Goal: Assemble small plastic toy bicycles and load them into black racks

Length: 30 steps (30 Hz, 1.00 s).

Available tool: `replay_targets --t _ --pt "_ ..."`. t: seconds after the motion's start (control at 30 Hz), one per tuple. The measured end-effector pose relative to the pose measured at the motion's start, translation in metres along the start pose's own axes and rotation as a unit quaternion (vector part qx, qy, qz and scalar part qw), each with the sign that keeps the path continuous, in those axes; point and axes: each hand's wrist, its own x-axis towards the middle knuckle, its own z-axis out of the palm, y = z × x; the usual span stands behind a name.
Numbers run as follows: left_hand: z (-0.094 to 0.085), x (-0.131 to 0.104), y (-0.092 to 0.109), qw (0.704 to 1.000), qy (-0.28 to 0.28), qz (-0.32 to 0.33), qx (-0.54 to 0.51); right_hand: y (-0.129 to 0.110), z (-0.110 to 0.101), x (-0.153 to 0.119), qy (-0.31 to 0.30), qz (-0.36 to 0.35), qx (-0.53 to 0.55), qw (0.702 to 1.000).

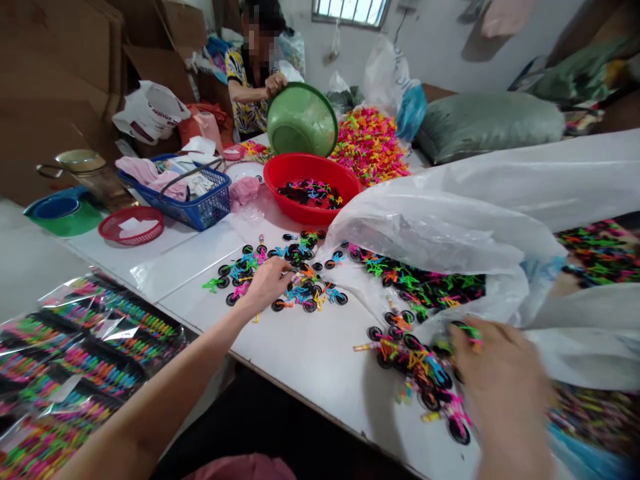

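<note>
Small plastic toy bicycles point(300, 293) in bright colours with black wheels lie in a loose heap on the white table. My left hand point(270, 283) is over this heap, fingers bent and closed together at its middle; what they pinch is hidden. Closer to me on the right lies a second heap of toy bicycles point(420, 360), some with small printed wrapped sticks among them. My right hand point(500, 373), blurred by motion, is at that heap's right side. Its fingers close on a toy bicycle point(467, 335) with green and orange parts.
A white plastic sack point(430, 227) spills more bicycles. Behind stand a red basin point(313, 193) and blue basket point(205, 200). A co-worker point(250, 87) tilts a green basin point(303, 123) beside a pink-orange pile point(370, 147). Packed bags point(90, 353) lie lower left.
</note>
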Motion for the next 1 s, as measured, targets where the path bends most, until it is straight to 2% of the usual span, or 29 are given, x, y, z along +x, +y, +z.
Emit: replay_targets --t 0.03,0.1,0.17,0.2,0.27,0.33,0.43,0.5,0.57,0.67,0.73,0.77,0.8,0.83,0.87,0.93,0.97,1.0 --pt "0.003 0.012 -0.002 0.999 -0.024 -0.003 0.039 -0.023 0.017 0.006 -0.025 -0.026 0.048 0.998" --pt "0.015 0.028 0.0 0.996 -0.058 -0.012 0.073 -0.083 0.062 0.017 -0.157 -0.118 0.185 0.963" --pt "0.029 0.035 0.005 0.994 -0.065 -0.019 0.083 -0.14 0.106 0.027 -0.199 -0.149 0.219 0.944" --pt "0.034 0.035 0.006 0.994 -0.067 -0.022 0.089 -0.161 0.124 0.032 -0.219 -0.148 0.23 0.936" --pt "0.039 0.035 0.005 0.993 -0.07 -0.026 0.092 -0.184 0.148 0.041 -0.235 -0.136 0.241 0.932" --pt "0.04 0.034 -0.001 0.993 -0.073 -0.027 0.085 -0.185 0.157 0.048 -0.24 -0.124 0.257 0.928" --pt "0.036 0.032 -0.014 0.996 -0.075 -0.018 0.054 -0.164 0.152 0.05 -0.234 -0.093 0.306 0.918" --pt "0.032 0.032 -0.023 0.997 -0.073 -0.001 0.023 -0.143 0.143 0.043 -0.222 -0.039 0.401 0.888" --pt "0.027 0.033 -0.029 0.997 -0.067 0.021 -0.012 -0.122 0.134 0.027 -0.201 0.033 0.495 0.845" --pt "0.016 0.038 -0.029 0.996 -0.049 0.041 -0.059 -0.098 0.123 -0.004 -0.19 0.146 0.537 0.809" --pt "0.01 0.038 -0.023 0.985 -0.036 0.007 -0.166 -0.091 0.115 -0.02 -0.189 0.198 0.557 0.784" --pt "0.008 0.035 -0.017 0.966 -0.043 -0.024 -0.255 -0.09 0.111 -0.026 -0.184 0.209 0.57 0.773" --pt "0.007 0.03 -0.012 0.93 -0.061 -0.061 -0.358 -0.091 0.106 -0.031 -0.171 0.21 0.58 0.768" --pt "0.009 0.021 -0.005 0.877 -0.089 -0.103 -0.46 -0.093 0.101 -0.035 -0.156 0.203 0.584 0.771" --pt "0.012 0.01 0.001 0.816 -0.129 -0.145 -0.544 -0.095 0.097 -0.039 -0.139 0.188 0.579 0.781" --pt "0.022 -0.017 0.011 0.71 -0.211 -0.224 -0.634 -0.1 0.088 -0.048 -0.109 0.124 0.547 0.821" --pt "0.029 -0.03 0.015 0.671 -0.24 -0.26 -0.651 -0.103 0.085 -0.053 -0.1 0.07 0.526 0.842" --pt "0.036 -0.041 0.017 0.652 -0.251 -0.281 -0.658 -0.104 0.082 -0.058 -0.099 0.01 0.504 0.858"
